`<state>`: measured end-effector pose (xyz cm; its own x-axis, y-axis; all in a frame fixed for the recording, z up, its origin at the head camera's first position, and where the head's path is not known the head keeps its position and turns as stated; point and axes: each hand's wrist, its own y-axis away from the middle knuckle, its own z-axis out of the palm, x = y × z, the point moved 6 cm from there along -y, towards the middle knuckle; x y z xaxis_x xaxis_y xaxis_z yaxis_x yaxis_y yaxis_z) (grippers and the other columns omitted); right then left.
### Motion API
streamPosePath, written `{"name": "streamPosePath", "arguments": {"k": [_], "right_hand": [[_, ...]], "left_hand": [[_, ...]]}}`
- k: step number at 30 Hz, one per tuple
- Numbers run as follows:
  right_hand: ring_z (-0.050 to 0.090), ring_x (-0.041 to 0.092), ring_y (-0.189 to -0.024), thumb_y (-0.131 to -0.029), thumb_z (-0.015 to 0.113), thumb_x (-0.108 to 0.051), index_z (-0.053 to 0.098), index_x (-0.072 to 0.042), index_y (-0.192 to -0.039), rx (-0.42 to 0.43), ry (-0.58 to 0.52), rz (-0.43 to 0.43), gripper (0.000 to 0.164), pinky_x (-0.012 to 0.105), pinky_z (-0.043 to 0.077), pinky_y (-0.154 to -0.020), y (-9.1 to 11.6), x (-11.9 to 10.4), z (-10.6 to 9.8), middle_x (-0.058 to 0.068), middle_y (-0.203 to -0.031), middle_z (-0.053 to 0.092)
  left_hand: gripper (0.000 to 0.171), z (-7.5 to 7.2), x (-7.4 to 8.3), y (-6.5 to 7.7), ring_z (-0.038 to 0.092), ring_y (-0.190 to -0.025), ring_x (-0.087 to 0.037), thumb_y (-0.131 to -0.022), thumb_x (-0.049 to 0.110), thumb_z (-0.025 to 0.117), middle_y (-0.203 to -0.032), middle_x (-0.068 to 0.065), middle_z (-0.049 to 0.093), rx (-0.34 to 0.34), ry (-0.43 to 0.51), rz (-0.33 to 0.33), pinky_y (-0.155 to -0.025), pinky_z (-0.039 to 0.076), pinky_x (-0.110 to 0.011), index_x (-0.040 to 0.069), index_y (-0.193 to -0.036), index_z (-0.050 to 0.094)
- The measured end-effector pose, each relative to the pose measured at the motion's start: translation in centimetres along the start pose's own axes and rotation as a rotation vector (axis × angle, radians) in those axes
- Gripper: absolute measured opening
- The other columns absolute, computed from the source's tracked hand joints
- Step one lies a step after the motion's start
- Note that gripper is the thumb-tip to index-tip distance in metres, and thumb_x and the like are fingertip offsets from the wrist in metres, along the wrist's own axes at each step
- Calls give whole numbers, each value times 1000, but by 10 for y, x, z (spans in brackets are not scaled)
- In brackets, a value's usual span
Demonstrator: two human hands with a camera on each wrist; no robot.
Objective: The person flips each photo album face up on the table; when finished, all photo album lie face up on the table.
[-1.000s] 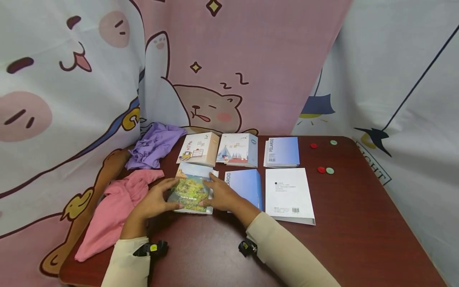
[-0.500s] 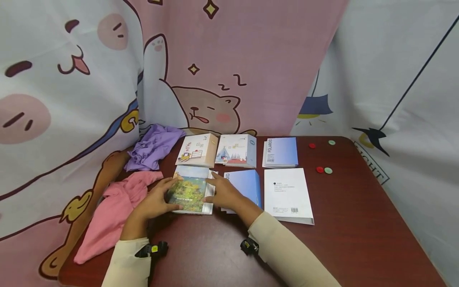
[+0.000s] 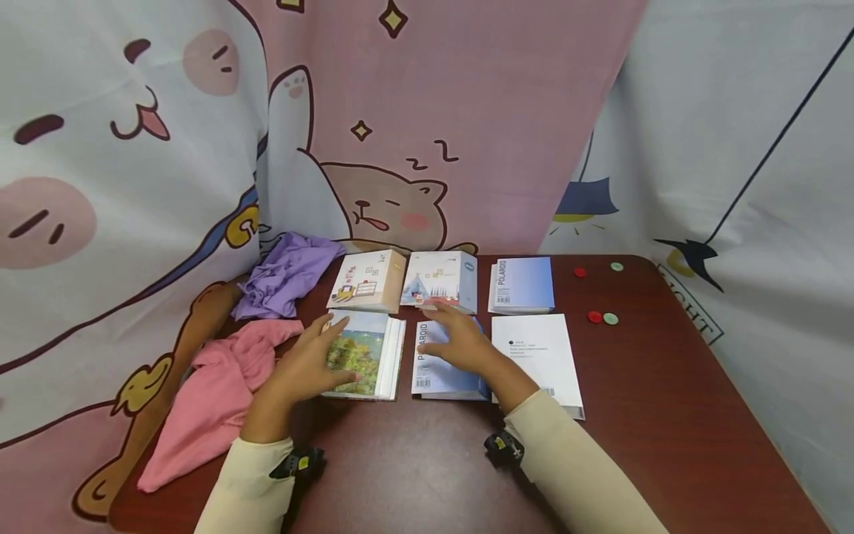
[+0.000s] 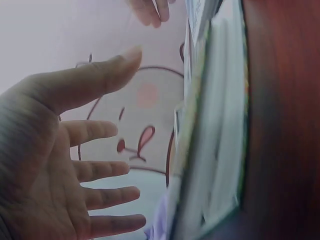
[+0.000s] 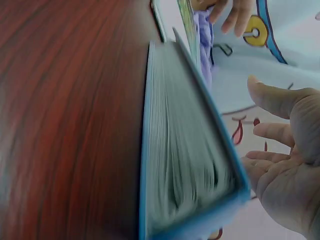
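Note:
A photo album (image 3: 363, 360) with a green, leafy cover lies on the table in the head view, its white page edges (image 4: 225, 110) facing the left wrist camera. My left hand (image 3: 308, 363) hovers over its left side, fingers spread; in the left wrist view a gap shows between hand and cover. To the right, my right hand (image 3: 463, 343) is over a blue album (image 3: 454, 380) lettered POLAROID, covering part of it. From the right wrist, this album's many pages (image 5: 175, 135) show, and the right hand (image 5: 295, 155) stands apart from its cover with loosely bent fingers. Neither hand holds anything.
Behind are two illustrated albums (image 3: 367, 278) and another blue POLAROID album (image 3: 523, 283). A white album (image 3: 537, 352) lies right of the hands. Red and green discs (image 3: 594, 317) sit farther right. Purple cloth (image 3: 290, 274) and pink cloth (image 3: 213, 393) lie left.
Both hands have let go of the leafy album, which now lies flat. My right hand has moved right over the blue album; the left has lifted slightly and spread its fingers.

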<state>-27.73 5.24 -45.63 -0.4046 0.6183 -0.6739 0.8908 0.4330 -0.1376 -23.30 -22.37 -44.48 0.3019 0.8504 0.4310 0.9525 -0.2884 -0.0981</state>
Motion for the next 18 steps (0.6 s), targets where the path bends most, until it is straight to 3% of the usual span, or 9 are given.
{"name": "streamPosePath", "arguments": {"k": [4,10,18], "right_hand": [[36,45,-163,-93,89,-29,59,-6,-157,28,-2,44,75,64,35,-130,5,15,-9,23,-174,40],[36,48,-162,-95,87,-29,58,-5,-158,35,5,93,74,68,36,-128,12,31,-17,23,-175,39],[35,51,-162,-96,86,-30,52,-3,-161,32,14,119,78,68,34,-129,18,55,-37,25,-175,38]], "left_hand": [[104,-1,22,-7,37,-159,-54,-80,42,95,-174,-27,36,13,0,31,-120,41,-75,12,-167,46],[99,11,55,-17,47,-154,-50,-81,46,95,-172,-24,42,31,56,106,-117,48,-70,15,-165,51],[96,39,84,-27,48,-155,-45,-83,49,93,-173,-17,43,21,151,74,-116,49,-67,19,-164,52]]}}
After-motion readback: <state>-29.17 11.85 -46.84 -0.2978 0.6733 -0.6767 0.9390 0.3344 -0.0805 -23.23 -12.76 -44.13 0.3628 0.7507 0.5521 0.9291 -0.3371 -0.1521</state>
